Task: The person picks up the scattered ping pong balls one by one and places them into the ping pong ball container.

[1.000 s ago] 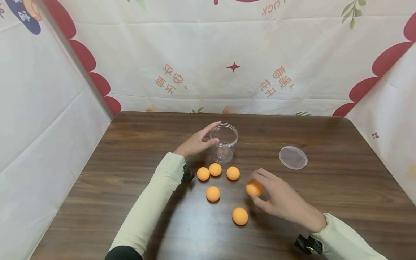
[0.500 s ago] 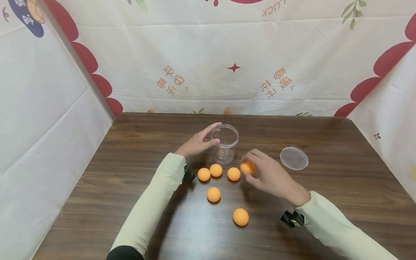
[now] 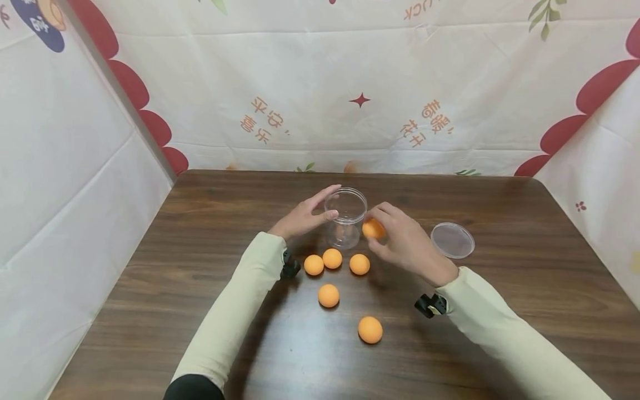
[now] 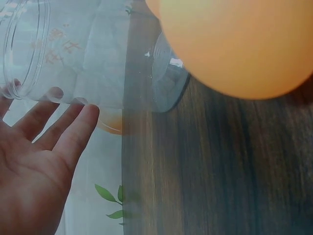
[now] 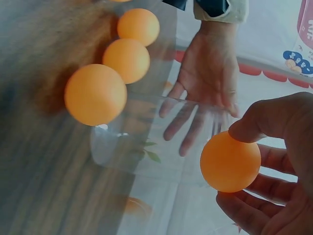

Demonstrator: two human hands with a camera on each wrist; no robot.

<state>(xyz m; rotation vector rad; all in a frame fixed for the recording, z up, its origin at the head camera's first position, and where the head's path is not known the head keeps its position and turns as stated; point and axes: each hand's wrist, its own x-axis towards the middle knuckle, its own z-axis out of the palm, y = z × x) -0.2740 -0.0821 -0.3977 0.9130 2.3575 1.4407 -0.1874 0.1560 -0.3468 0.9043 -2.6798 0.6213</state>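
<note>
Resting on the table (image 3: 125, 311), the nearest orange ball (image 3: 370, 330) lies between the left sleeve (image 3: 232, 316) and the right sleeve (image 3: 510, 333), with room on every side. A second ball (image 3: 328, 295) sits farther in and to the left, apart from its neighbours. Beyond it is a row of three: the left ball (image 3: 313, 265) and the middle ball (image 3: 332, 259) lie side by side; the right ball (image 3: 359, 264) sits apart, just in front of the jar (image 3: 345, 236).

The right hand (image 3: 406, 241) pinches the held ball (image 3: 373, 229) between thumb and fingertips, above the tabletop. The held ball is positioned outside the jar, just beside its right wall and near the rim (image 3: 346, 221); contact with the wall cannot be confirmed. The jar is clear, upright and uncovered. The left hand (image 3: 303, 219) is at the opposite wall, fingers spread and nearly straight, thumb at the front of the rim.

The clear lid (image 3: 453, 240) lies flat to the right, just past the right wrist (image 3: 442, 270); tabletop extends from the lid to the right edge (image 3: 586, 253) of the table. Behind the jar, a strip of tabletop separates it from the back edge (image 3: 425, 176). Past that edge hangs a white cloth (image 3: 310, 72) printed with red scallops (image 3: 607, 86), a red star (image 3: 359, 100) and leaf sprigs (image 3: 547, 15)
</note>
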